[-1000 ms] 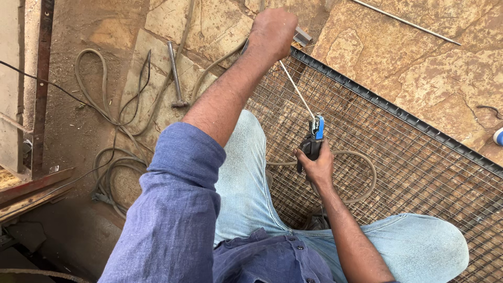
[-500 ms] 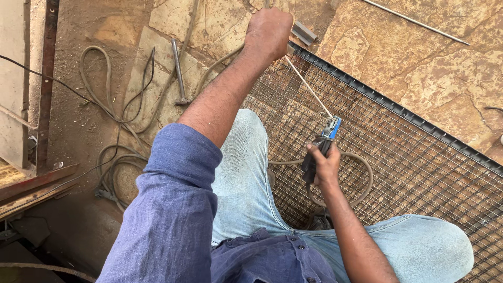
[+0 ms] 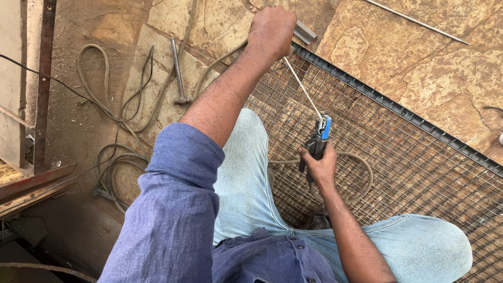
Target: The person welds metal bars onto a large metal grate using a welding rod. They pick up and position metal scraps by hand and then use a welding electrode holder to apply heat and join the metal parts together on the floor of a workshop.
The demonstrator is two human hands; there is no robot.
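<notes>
Head view, looking down: the right hand (image 3: pixel 320 166) is closed round the dark handle of an electrode holder (image 3: pixel 318 140) with a blue jaw, over the wire mesh panel (image 3: pixel 419 157); from that jaw a thin welding rod (image 3: pixel 303 86) runs up and to the left, its long axis slanting toward the panel's upper-left corner; the rod's far tip meets the dark frame edge right beside the left hand (image 3: pixel 271 30), which is clenched on that corner, near a short grey angle piece (image 3: pixel 305 32); so the rod lies away from the right-hand grip, toward the left hand, and the left hand is the nearer to the tip; a cable (image 3: pixel 352 173) loops over the mesh by the right wrist; a hammer (image 3: pixel 178 71) lies well apart on the stone floor (image 3: pixel 419 63).
</notes>
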